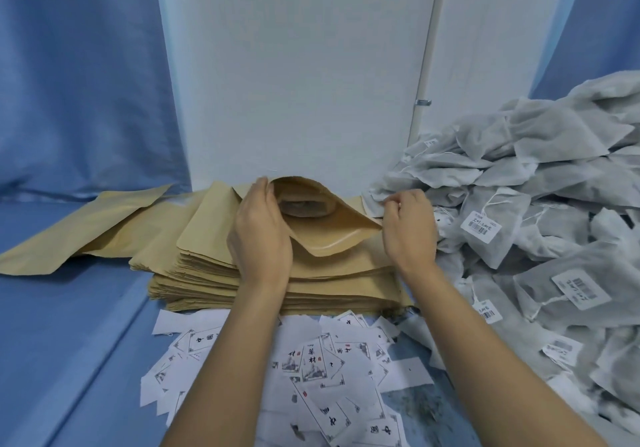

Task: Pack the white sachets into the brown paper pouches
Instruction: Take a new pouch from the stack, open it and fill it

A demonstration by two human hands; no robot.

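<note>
A brown paper pouch (332, 231) lies on top of a thick stack of flat pouches (214, 273), its mouth spread wide toward me. Inside it I see a sachet (304, 205). My left hand (259, 235) grips the pouch's left edge near the mouth, thumb inside the opening. My right hand (410, 231) pinches the pouch's right corner. A big heap of white sachets (540, 224) with strings and barcode tags fills the right side.
Loose printed paper labels (311, 370) are scattered on the blue cloth in front of the stack. More brown pouches (86, 231) lie spread to the left. A white panel (294, 65) stands behind, with blue curtains on both sides.
</note>
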